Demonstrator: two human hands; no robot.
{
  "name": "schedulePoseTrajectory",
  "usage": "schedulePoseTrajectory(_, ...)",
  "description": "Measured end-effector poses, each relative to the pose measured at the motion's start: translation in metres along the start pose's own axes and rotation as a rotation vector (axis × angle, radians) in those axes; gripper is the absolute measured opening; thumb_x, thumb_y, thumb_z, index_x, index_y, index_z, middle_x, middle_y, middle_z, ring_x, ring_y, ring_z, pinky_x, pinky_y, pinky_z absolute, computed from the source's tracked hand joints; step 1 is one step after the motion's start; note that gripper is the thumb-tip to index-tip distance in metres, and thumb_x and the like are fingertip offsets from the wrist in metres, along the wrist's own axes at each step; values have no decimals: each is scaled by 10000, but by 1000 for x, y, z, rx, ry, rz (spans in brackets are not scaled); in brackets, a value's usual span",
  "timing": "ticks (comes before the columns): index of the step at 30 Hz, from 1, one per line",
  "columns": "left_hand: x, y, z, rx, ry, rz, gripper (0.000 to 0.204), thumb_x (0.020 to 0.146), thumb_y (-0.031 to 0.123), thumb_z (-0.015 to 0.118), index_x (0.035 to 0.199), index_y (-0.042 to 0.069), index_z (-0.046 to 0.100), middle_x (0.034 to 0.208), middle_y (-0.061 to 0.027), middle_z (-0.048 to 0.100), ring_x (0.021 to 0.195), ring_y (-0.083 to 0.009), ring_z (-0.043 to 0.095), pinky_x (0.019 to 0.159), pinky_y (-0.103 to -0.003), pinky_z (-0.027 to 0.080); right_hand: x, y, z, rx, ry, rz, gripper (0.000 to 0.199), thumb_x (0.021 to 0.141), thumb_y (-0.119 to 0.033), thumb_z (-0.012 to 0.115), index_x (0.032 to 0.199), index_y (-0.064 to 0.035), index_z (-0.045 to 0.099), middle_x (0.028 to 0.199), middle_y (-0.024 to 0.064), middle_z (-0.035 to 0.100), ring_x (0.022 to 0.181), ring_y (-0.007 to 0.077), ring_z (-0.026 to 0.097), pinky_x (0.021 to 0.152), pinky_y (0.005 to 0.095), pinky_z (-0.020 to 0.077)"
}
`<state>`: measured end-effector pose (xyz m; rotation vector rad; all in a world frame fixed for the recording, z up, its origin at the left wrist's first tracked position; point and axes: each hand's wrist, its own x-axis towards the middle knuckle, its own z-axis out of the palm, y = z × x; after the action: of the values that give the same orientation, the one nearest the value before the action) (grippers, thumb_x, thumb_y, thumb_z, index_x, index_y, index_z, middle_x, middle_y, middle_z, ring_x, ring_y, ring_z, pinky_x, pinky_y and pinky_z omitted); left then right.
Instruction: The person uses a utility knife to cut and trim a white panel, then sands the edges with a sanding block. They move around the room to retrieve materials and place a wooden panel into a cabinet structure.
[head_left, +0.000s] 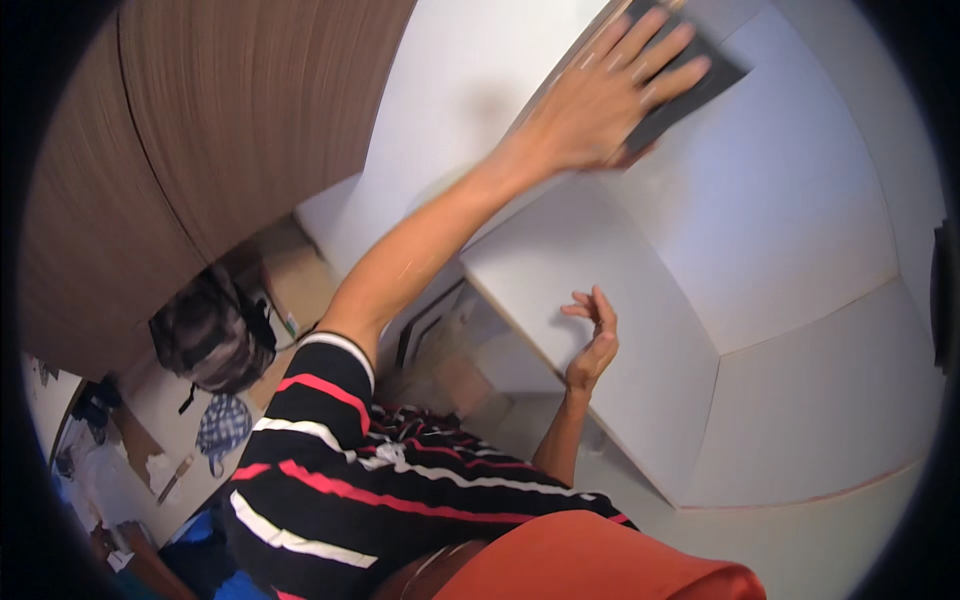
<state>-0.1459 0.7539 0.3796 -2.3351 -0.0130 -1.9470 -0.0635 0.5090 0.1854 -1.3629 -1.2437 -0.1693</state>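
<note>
High up, my left hand (pixel 610 100) is spread over a dark grey flat sheet (pixel 685 105) that looks like sandpaper, holding it against the edge of a pale panel. Its fingers are stretched and slightly blurred; the thumb is hidden. Lower down, my right hand (pixel 592 345) has its fingers apart and loosely bent, with nothing in it. That hand is in front of a white panel (pixel 640 370), and I cannot tell whether it touches it.
Brown wood-grain doors (pixel 250 90) take up the upper left. A dark backpack (pixel 210 335), a cardboard box (pixel 298 285) and a blue checked cloth item (pixel 222 428) lie low on the left. Part of another person's arm (pixel 150 565) shows at the lower left.
</note>
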Motion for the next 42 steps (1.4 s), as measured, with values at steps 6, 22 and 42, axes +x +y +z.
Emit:
schedulePoseTrajectory(6, -239, 19, 2, 32, -225, -102, 871, 789, 311, 708, 1576, 266, 338, 1691, -40, 160, 1563, -310, 75, 1206, -531, 212, 7, -11, 8, -86, -98, -8, 812, 1032, -636, 238, 1352, 27, 579, 1067, 216, 685, 921, 273, 690, 955, 430, 467)
schedulePoseTrajectory(22, -245, 139, -28, -913, -23, -664, 490, 925, 207, 493, 1379, 29, 545, 1215, -199, 613, 1219, -346, 575, 1065, -490, 436, -31, -60, 7, -154, 268, -125, 741, 1067, -561, 194, 1320, 33, 557, 1036, 227, 696, 774, 305, 707, 907, 460, 528)
schedulePoseTrajectory(42, -395, 176, -129, -1077, 1160, -2015, 667, 1074, 534, 260, 1527, 55, 359, 1564, -125, 383, 1429, -248, 387, 1184, -380, 305, -141, -3, 221, 657, -1125, 277, 587, 1062, -453, 314, 1411, -6, 467, 1434, 245, 483, 1315, 350, 495, 1110, 446, 417)
